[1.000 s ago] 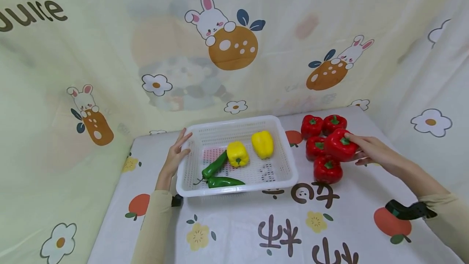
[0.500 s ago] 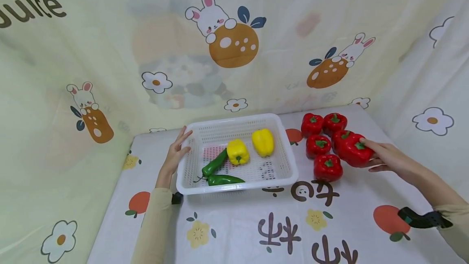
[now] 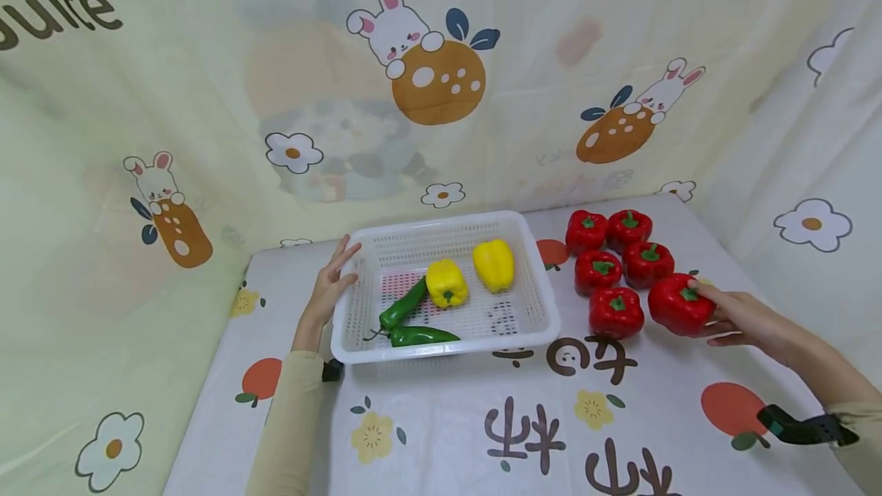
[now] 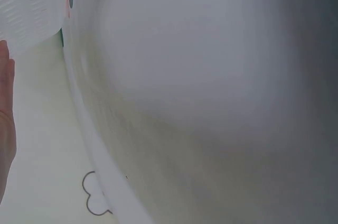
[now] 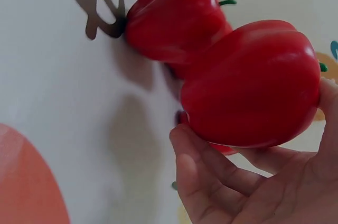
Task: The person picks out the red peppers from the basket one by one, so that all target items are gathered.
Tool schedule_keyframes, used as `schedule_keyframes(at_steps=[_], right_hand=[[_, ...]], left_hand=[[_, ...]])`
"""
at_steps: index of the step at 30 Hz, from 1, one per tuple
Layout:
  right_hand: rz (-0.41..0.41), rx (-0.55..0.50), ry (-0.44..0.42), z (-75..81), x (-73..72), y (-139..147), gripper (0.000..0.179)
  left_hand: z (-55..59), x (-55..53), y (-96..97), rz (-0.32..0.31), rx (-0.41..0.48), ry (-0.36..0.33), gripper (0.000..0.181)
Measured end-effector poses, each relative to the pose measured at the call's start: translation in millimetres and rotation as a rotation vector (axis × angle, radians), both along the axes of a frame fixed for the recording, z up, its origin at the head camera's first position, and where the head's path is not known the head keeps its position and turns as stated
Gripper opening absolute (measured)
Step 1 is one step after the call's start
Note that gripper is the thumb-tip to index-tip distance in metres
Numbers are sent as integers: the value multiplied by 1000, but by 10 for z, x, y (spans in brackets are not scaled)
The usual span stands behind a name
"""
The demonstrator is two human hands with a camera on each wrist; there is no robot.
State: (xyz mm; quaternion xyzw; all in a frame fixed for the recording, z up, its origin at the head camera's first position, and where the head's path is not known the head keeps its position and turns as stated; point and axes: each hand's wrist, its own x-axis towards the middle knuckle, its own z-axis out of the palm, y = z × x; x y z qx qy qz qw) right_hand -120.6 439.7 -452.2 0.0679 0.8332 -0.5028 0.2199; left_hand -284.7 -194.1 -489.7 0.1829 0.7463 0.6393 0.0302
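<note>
My right hand [image 3: 747, 321] grips a red bell pepper [image 3: 678, 303] at the front right of a group of red bell peppers. In the right wrist view its thumb is by the stem end of this pepper [image 5: 253, 86], and the fingers curl beneath. Another red bell pepper [image 5: 177, 18] is just beyond it. My left hand [image 3: 325, 298] rests against the left side of a white plastic basket [image 3: 441, 353], fingers extended along the rim. Inside the basket lie two yellow bell peppers [image 3: 494, 265] and two long green peppers [image 3: 422, 337].
Several red bell peppers [image 3: 615, 313] stand close together right of the basket. A patterned cloth [image 3: 413, 435] covers the table, and printed curtains [image 3: 537, 83] rise behind it and at both sides.
My right hand has drawn the held red bell pepper right and toward me, away from the group; a red bell pepper behind it is now fully visible. The left hand keeps its place.
</note>
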Motion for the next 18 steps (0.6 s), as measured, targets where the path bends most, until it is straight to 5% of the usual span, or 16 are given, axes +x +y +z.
schedule_keyframes(at_steps=[10, 18], right_hand=[[-19, -6, -92, -228, -4, 66, 81], [-17, -11, -73, -322, -14, 40, 81]], left_hand=[[16, -1, 6, 2, 1, -3, 56], [4, 8, 6, -6, 21, -26, 57]])
